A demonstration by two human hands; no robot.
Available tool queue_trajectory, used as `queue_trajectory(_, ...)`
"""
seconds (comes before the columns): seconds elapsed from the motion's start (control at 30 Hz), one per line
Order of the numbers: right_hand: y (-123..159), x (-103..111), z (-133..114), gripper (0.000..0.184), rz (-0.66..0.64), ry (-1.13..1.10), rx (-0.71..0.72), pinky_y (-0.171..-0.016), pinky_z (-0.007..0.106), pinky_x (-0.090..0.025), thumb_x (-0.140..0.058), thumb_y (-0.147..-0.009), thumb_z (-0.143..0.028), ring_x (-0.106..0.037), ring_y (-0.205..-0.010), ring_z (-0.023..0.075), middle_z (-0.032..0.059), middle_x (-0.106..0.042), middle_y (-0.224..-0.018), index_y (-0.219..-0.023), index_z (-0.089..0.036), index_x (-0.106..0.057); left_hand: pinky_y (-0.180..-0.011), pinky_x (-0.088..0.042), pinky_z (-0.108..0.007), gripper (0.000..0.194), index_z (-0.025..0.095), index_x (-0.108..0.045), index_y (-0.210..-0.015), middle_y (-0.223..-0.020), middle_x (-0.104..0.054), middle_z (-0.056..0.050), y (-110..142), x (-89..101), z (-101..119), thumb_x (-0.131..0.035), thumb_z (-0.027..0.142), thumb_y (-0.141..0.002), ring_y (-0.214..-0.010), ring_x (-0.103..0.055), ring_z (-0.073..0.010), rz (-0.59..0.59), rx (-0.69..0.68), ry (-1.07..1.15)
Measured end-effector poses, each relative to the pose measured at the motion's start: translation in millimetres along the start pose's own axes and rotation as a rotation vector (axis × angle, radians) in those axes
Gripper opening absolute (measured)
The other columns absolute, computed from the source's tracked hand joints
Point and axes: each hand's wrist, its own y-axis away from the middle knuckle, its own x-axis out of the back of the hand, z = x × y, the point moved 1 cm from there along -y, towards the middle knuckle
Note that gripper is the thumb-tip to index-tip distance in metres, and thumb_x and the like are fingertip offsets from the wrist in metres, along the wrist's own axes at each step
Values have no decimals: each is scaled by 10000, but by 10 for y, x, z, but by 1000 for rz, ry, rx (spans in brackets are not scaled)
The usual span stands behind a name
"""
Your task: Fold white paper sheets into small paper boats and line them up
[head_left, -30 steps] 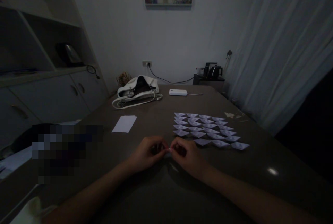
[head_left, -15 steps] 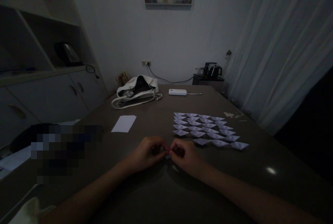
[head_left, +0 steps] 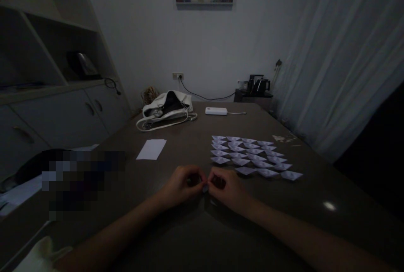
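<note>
A small piece of folded white paper (head_left: 205, 188) is pinched between my two hands above the middle of the table; its shape is mostly hidden by the fingers. My left hand (head_left: 183, 185) grips it from the left with thumb and forefinger. From the right, my right hand (head_left: 230, 190) pinches it the same way, the fingertips of both hands nearly meeting. Several folded paper boats (head_left: 253, 157) stand in rows just beyond my right hand. A stack of white paper sheets (head_left: 151, 149) lies past my left hand.
On the dark table (head_left: 186, 238), a white handbag (head_left: 167, 108) sits at the far left. A white power bank (head_left: 216, 111) with a short cable lies at the far end. Paper scraps (head_left: 284, 139) lie near the right edge. A blurred patch (head_left: 78, 181) covers things at left.
Both hands stay together at nearly the same spot. The fingers have shifted slightly on the folded paper, which now shows a little differently between the fingertips.
</note>
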Motion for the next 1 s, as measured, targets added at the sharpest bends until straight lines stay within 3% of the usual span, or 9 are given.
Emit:
queue_trajectory(0.33, -9, 28, 17, 113, 29, -54, -5, -503, 197, -321, -551, -736, -89, -451, -533, 94, -48, -486, -574, -657, -170, -546, -622, -450, -235, 139, 119, -629, -826, -730, -630, -32, -16, 9, -59, -569, 245, -827, -667, -571, -141, -14, 24, 105)
queue_trajectory(0.73, -49, 30, 173, 71, 128, -248, -134, -498, 219, -405, -529, -812, -206, -533, -514, 112, -24, -544, -615, -745, -185, -517, -610, -456, -235, 204, 122, -598, -832, -758, -617, -27, -46, 47, -128, -604, 324, -805, -674, -581, -138, 98, 151, 320)
queue_trajectory(0.9, -33, 17, 171, 62, 124, -276, -137, -484, 213, -405, -522, -829, -208, -548, -527, 118, -20, -566, -618, -770, -193, -512, -679, -481, -269, 189, 127, -580, -828, -823, -627, -49, -33, 40, -122, -583, 316, -824, -733, -595, -152, 81, 81, 294)
queue_trajectory(1.0, -9, 16, 123, 53, 107, -231, -99, -512, 217, -412, -524, -832, -195, -544, -557, 119, -16, -570, -636, -779, -192, -521, -695, -487, -272, 178, 130, -584, -920, -850, -630, -53, -12, 48, -87, -559, 292, -850, -773, -603, -162, 69, 28, 244)
